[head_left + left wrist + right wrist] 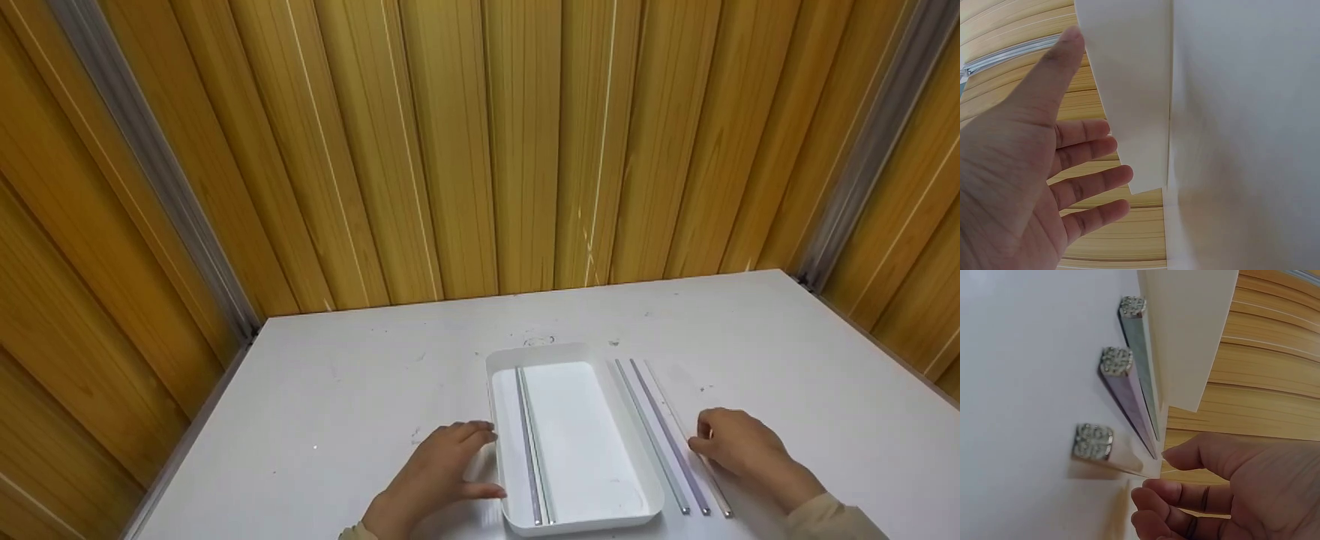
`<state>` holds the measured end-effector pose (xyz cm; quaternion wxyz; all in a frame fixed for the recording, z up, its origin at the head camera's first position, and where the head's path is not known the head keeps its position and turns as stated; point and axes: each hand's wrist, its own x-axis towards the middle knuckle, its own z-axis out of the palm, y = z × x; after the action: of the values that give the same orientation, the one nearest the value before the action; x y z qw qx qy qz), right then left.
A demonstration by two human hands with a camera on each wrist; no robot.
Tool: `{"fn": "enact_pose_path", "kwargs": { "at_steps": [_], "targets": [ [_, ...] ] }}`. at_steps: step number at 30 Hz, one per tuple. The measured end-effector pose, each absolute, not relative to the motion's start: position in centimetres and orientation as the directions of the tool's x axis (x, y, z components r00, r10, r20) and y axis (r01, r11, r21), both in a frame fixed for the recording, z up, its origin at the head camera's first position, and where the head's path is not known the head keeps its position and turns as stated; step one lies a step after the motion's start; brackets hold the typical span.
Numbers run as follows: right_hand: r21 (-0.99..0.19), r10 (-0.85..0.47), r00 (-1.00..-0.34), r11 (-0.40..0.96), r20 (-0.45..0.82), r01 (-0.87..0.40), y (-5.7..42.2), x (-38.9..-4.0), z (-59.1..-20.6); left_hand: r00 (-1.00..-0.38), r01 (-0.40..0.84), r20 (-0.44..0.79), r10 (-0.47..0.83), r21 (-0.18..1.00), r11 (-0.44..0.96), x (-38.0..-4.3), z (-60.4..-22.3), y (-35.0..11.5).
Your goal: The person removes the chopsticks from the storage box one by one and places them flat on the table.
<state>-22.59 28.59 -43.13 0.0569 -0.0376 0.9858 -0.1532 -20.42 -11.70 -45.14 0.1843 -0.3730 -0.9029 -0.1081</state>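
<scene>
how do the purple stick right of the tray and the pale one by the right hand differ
Colour: the purple stick is clearly lilac, while the pale stick is a faint pinkish beige. Place: the purple stick is the middle one of three right of the tray; the pale stick is the outermost, nearest the right hand. Both are long and slim, with a sparkly silvery end.

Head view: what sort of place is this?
Probably a small booth or workspace: wood-look panels rise on three sides of a white table, with grey posts near its back corners.
</scene>
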Motion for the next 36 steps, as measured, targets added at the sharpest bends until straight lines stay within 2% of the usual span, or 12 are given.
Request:
{"fn": "enact_pose_path", "kwargs": {
  "at_steps": [20,36],
  "targets": [
    [-0.357,-0.134,-0.99,0.928,-0.039,-0.111,27.4,-22.3,-41.4,-0.681,0.694,0.382,0.625,0.062,0.717,-20.6,-45.1,-11.6],
    [-0.398,-0.128,-0.991,0.907,0.047,-0.136,24.6,-21.8,-40.2,-0.653,0.713,0.418,0.631,0.059,0.699,-20.5,-45.1,-11.7]
  ]
}}
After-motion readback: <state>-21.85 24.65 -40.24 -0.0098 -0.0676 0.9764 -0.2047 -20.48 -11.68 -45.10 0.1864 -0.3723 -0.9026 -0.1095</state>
